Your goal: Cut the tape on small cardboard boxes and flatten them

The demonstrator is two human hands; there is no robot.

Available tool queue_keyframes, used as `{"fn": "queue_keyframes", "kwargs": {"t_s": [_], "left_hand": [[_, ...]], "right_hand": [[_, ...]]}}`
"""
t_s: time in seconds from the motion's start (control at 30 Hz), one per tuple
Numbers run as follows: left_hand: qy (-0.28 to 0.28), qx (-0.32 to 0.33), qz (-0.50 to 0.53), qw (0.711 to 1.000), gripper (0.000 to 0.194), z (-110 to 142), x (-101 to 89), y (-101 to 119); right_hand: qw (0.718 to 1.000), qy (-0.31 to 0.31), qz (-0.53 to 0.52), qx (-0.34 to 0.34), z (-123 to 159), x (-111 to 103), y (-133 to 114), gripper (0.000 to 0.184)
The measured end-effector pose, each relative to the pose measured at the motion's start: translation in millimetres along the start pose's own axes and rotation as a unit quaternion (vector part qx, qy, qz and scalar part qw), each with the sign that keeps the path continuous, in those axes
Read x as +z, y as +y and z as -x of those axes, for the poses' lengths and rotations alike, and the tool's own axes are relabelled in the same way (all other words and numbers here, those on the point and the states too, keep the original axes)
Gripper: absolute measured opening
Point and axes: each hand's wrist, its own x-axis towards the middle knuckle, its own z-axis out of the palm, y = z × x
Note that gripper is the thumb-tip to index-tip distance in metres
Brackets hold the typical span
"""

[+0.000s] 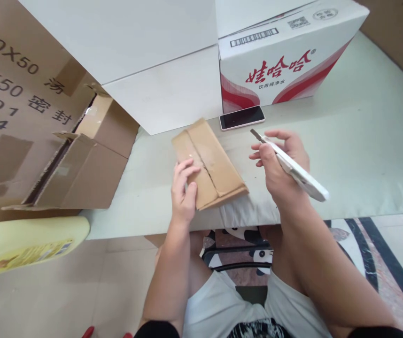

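A small brown cardboard box (219, 159), with a dark slit along its taped seam, sits tilted on the pale cloth of the table. My left hand (183, 190) holds its left side, fingers on the top face and thumb near the front corner. To the right of the box, my right hand (286, 164) grips a white utility knife (302, 177) above the cloth. The knife's metal blade is out and points up and left, apart from the box.
Behind the box lies a phone (242, 117) in front of a white and red carton (282, 70). A large white box (173, 94) stands beside that. Open cardboard boxes (81, 173) and a pale yellow bottle (28, 244) are at left. The table's front edge runs above my lap.
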Motion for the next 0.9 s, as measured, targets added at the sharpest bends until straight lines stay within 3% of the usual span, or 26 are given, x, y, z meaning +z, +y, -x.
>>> {"fn": "queue_keyframes", "kwargs": {"t_s": [0.13, 0.23, 0.33, 0.47, 0.53, 0.6, 0.67, 0.73, 0.83, 0.9], "left_hand": [[0.086, -0.155, -0.004, 0.984, 0.035, -1.7, -9.1, -17.7], [0.096, -0.237, 0.012, 0.967, 0.047, -2.4, -12.5, -31.2], [0.084, -0.219, 0.033, 0.971, 0.063, -1.1, -12.3, -34.5], [0.052, -0.145, 0.003, 0.988, 0.079, 1.4, -6.1, -26.0], [0.082, -0.193, -0.009, 0.978, 0.089, 1.6, -2.5, -24.5], [0.133, -0.281, 0.008, 0.950, 0.095, 0.9, -0.7, -27.6], [0.164, -0.360, 0.054, 0.917, 0.088, -0.1, -1.3, -33.5], [0.171, -0.398, 0.090, 0.897, 0.071, -0.5, -3.0, -39.4], [0.160, -0.385, 0.100, 0.904, 0.060, 1.2, -4.9, -44.5], [0.139, -0.331, 0.116, 0.926, 0.065, 2.9, -5.1, -46.3]], "right_hand": [[0.989, -0.076, 0.030, 0.120, -8.2, -0.1, 42.7, 0.042], [0.975, -0.164, 0.081, 0.125, -7.5, 0.5, 62.6, 0.044], [0.971, -0.203, 0.083, 0.089, -5.7, 4.3, 71.0, 0.048], [0.981, -0.169, 0.052, 0.080, -11.1, 11.9, 81.2, 0.049], [0.985, -0.144, 0.043, 0.079, -17.4, 15.5, 87.7, 0.050], [0.986, -0.140, 0.035, 0.081, -24.0, 19.2, 92.7, 0.051], [0.985, -0.153, 0.023, 0.079, -28.9, 23.0, 94.0, 0.051], [0.984, -0.162, 0.016, 0.072, -30.6, 26.2, 91.2, 0.049], [0.984, -0.167, 0.007, 0.069, -28.0, 28.6, 83.3, 0.042], [0.981, -0.176, -0.025, 0.072, -25.2, 28.3, 79.4, 0.039]]}}
